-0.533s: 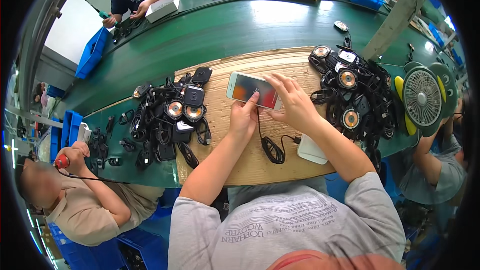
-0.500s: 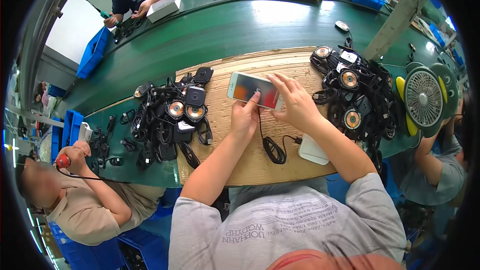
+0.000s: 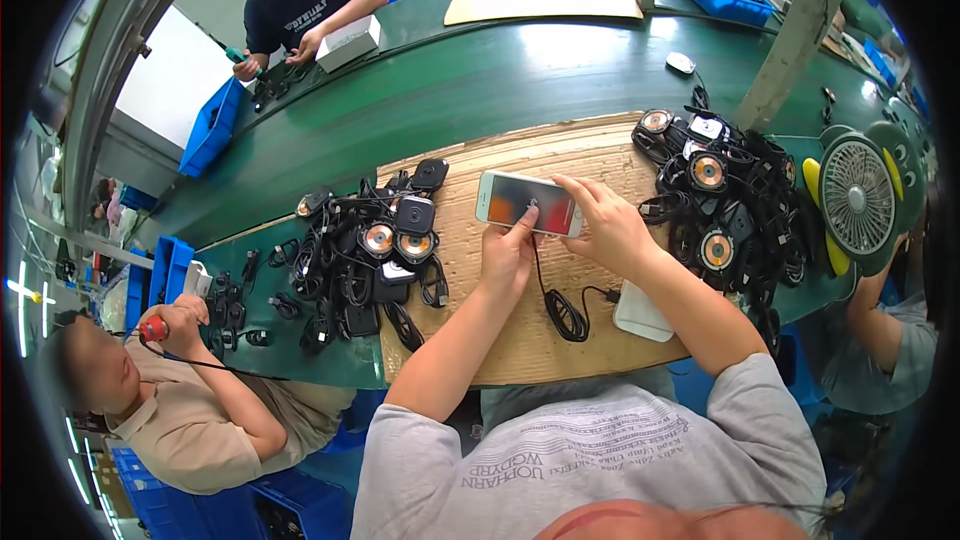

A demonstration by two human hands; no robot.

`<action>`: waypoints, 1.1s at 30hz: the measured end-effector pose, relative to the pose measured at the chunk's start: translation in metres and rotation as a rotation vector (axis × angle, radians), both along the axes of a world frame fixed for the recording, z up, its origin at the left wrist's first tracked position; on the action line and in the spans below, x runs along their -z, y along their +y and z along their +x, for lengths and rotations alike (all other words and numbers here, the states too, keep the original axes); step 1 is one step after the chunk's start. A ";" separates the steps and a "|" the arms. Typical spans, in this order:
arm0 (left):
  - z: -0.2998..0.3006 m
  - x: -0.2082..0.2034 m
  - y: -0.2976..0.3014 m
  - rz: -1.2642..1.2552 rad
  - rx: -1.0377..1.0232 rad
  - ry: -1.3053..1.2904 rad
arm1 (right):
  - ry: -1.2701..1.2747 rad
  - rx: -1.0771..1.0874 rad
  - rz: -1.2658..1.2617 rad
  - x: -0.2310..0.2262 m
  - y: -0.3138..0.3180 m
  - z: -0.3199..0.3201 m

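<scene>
Above a sheet of cardboard (image 3: pixel 460 240), I hold a white-framed smartphone (image 3: pixel 512 191) sideways, its screen lit and facing up. My left hand (image 3: pixel 507 258) is closed on its lower edge, thumb resting on the screen. The phone's right end is gripped by my right hand (image 3: pixel 618 232), with fingers along the upper corner and thumb below. A black cable (image 3: pixel 566 319) runs down from beneath the phone into a loose coil, then to a white rectangular box (image 3: pixel 642 314) beside my right forearm. Whatever the cable joins under the phone is hidden.
Heaps of black cabled discs and pads flank me, one left (image 3: pixel 362 252) and one right (image 3: pixel 712 202). A green fan (image 3: pixel 858 195) stands far right. Beyond runs a green conveyor belt (image 3: pixel 560 65). Co-workers sit left, right and across, two holding power tools.
The whole view has shifted slightly, so everything appears a little further right and lower. Both hands keep their hold on the phone, the left thumb still on the screen.
</scene>
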State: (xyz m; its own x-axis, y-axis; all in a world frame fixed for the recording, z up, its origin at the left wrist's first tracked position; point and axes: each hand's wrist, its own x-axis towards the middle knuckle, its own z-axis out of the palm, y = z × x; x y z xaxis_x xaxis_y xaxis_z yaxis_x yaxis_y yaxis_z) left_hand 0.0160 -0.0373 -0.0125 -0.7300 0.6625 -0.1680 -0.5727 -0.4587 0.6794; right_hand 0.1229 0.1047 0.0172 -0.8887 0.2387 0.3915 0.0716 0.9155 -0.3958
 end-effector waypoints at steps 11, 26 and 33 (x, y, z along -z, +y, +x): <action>-0.003 0.007 -0.002 -0.003 0.009 0.021 | -0.036 -0.010 0.003 0.002 0.001 -0.001; 0.000 0.003 0.000 0.006 -0.004 -0.016 | -0.030 -0.006 -0.008 0.005 0.003 0.000; -0.004 0.014 -0.006 -0.004 0.013 -0.018 | -0.027 0.001 -0.008 0.015 -0.002 -0.001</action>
State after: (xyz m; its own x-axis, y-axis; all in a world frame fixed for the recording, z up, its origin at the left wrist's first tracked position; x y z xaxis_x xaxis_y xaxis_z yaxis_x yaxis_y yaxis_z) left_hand 0.0124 -0.0432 -0.0267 -0.7184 0.6708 -0.1842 -0.5908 -0.4485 0.6707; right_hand 0.1224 0.1031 0.0020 -0.8988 0.2422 0.3654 0.0828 0.9124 -0.4009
